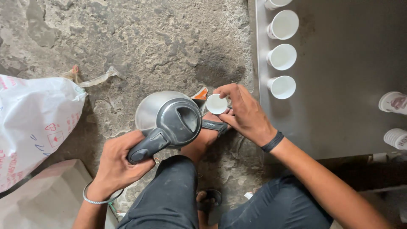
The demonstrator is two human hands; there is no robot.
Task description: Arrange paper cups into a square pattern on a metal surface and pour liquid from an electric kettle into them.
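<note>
left hand [116, 163] grips kettle [169, 118] handle | right hand [243, 112] pinches paper cup [216, 104] (seemingly empty)

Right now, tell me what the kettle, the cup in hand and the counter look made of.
Kettle: polished steel body by its mirror shine, dark matte plastic lid and handle. Small cup: white, thin-rimmed, likely paper or plastic. Counter: dull grey sheet metal, probably stainless steel, faintly smudged.

The rough, cracked concrete floor [148, 38] carries a white printed sack [34, 123] at the left, with a scrap of clear wrapper [99, 78] lying just beside the sack's top corner. To the right, a grey metal bench [339, 85] bears a column of four empty white paper cups [282, 56] along its left edge. Two stacks of paper cups lying on their sides [394, 121] sit at its right edge.
</note>
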